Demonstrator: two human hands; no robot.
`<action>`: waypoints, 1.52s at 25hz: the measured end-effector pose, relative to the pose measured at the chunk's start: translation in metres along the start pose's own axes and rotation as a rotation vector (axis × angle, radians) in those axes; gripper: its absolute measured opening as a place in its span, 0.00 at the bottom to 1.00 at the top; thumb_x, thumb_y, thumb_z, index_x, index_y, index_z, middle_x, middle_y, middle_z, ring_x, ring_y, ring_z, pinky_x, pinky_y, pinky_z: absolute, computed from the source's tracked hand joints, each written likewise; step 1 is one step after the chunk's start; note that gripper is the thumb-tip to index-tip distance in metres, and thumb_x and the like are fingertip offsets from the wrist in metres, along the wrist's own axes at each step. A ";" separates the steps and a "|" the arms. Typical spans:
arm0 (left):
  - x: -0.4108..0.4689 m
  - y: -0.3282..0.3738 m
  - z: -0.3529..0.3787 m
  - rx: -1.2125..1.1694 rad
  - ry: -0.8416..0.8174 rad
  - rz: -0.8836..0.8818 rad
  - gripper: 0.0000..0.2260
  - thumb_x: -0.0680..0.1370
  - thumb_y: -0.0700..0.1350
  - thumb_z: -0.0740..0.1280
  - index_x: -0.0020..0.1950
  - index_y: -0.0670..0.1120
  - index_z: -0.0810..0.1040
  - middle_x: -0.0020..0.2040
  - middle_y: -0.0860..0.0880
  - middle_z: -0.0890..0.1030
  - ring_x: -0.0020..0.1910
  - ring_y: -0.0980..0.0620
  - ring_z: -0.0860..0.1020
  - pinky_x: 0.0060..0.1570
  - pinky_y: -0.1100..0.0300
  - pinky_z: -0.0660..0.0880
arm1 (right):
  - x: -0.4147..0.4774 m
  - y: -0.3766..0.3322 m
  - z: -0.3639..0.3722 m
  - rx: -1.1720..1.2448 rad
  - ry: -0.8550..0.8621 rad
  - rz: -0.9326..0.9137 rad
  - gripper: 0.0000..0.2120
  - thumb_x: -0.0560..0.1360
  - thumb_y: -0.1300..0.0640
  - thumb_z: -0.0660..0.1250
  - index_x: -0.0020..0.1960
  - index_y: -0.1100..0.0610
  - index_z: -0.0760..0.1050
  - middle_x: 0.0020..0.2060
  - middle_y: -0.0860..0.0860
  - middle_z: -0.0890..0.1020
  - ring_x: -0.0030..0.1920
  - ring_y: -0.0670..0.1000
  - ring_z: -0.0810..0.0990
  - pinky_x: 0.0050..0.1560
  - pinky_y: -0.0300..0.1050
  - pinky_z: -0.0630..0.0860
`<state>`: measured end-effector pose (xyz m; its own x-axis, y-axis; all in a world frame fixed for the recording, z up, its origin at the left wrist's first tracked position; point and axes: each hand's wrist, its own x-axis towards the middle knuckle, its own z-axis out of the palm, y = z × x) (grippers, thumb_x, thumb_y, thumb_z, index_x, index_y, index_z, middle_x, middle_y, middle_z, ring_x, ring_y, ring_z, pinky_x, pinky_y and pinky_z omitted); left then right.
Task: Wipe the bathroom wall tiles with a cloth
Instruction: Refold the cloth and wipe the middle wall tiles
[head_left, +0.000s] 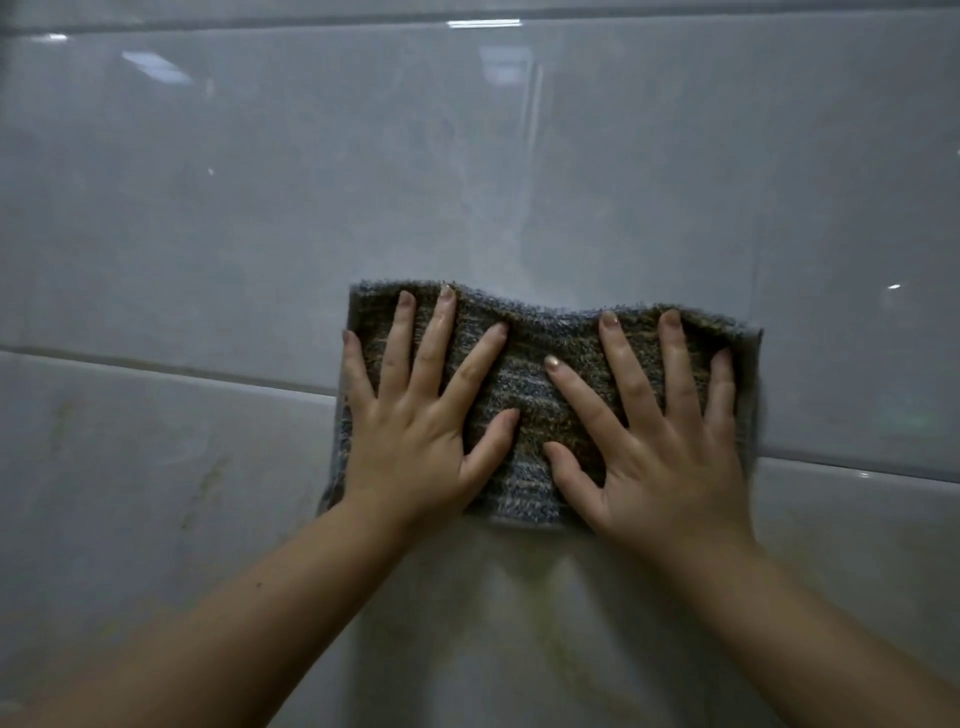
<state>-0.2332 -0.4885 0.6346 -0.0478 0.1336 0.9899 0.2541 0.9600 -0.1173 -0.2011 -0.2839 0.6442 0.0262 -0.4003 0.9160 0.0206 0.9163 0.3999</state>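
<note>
Glossy grey wall tiles (260, 208) fill the view. One cloth (524, 384) lies under two flat, spread hands: left hand (415, 441), right hand (660, 457).

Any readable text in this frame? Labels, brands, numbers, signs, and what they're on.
None: no word, label, number or sign shows anywhere in the head view.
Cloth: mottled grey-brown weave, no tag or print visible.
Wall tiles: plain glossy surface, only light reflections and faint streaks.
Left hand and right hand: spread flat on the cloth, bearing no writing.
</note>
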 end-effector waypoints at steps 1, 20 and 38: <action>-0.002 0.011 0.000 0.005 -0.005 -0.009 0.29 0.79 0.63 0.54 0.78 0.56 0.60 0.81 0.45 0.56 0.80 0.41 0.51 0.72 0.30 0.48 | -0.007 0.006 -0.002 0.001 0.000 0.012 0.28 0.76 0.39 0.59 0.74 0.45 0.67 0.75 0.56 0.64 0.75 0.66 0.58 0.72 0.71 0.53; -0.086 0.006 -0.016 -0.019 -0.248 -0.006 0.30 0.79 0.68 0.51 0.79 0.62 0.51 0.82 0.49 0.47 0.80 0.44 0.42 0.72 0.29 0.49 | -0.064 -0.054 -0.015 0.171 -0.072 0.186 0.29 0.71 0.42 0.58 0.71 0.49 0.68 0.73 0.62 0.66 0.75 0.71 0.54 0.69 0.77 0.45; -0.121 -0.162 -0.011 -0.087 -0.042 0.096 0.29 0.75 0.64 0.62 0.75 0.57 0.67 0.78 0.43 0.63 0.79 0.40 0.56 0.70 0.29 0.56 | -0.026 -0.221 0.029 0.027 -0.095 0.020 0.27 0.77 0.45 0.57 0.73 0.53 0.67 0.74 0.61 0.63 0.74 0.71 0.56 0.65 0.80 0.52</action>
<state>-0.2580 -0.6625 0.5342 -0.0591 0.2353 0.9701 0.3423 0.9177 -0.2017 -0.2355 -0.4762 0.5329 -0.0688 -0.3808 0.9221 -0.0057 0.9244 0.3813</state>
